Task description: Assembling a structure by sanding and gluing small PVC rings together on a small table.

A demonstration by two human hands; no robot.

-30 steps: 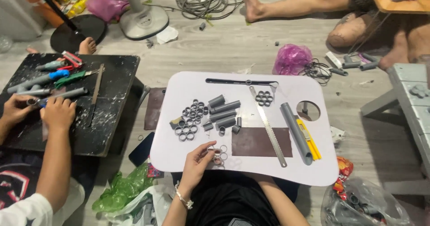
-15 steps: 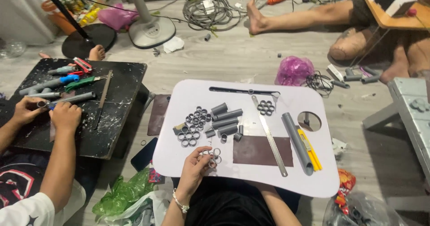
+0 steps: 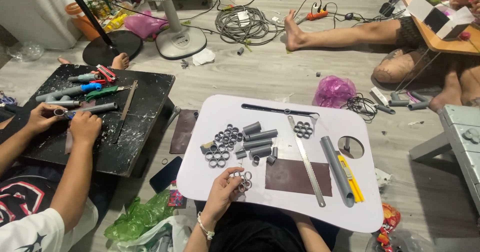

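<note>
Black board, far left: a co-worker's two hands (image 3: 65, 122) grip a grey pipe piece on the dusty black work board (image 3: 130, 147), its long axis running left-right.
Green bag, near left: crumpled plastic bag (image 3: 142, 217) on the floor beside a dark phone (image 3: 165, 174).
Left hand: the person's left hand (image 3: 222, 192) rests on the near edge of the white lap table (image 3: 300, 212), fingers curled narrow around a small cluster of grey rings (image 3: 242, 180).
Rings' place: near-left part of the table, flat, holes facing up.
Pipe stubs, centre: short grey tubes (image 3: 260, 142), long axes left-right.
Sandpaper: brown sheet (image 3: 297, 177), flat, just right of the hand.
Ruler: steel ruler (image 3: 306, 159), slanting far-left to near-right.
Long pipe: grey pipe (image 3: 337, 169) running the same way, yellow cutter (image 3: 351, 178) beside it.
Right hand: out of sight, cannot tell.
Pink bag, far right: bunched pink plastic bag (image 3: 334, 91) on the floor.
</note>
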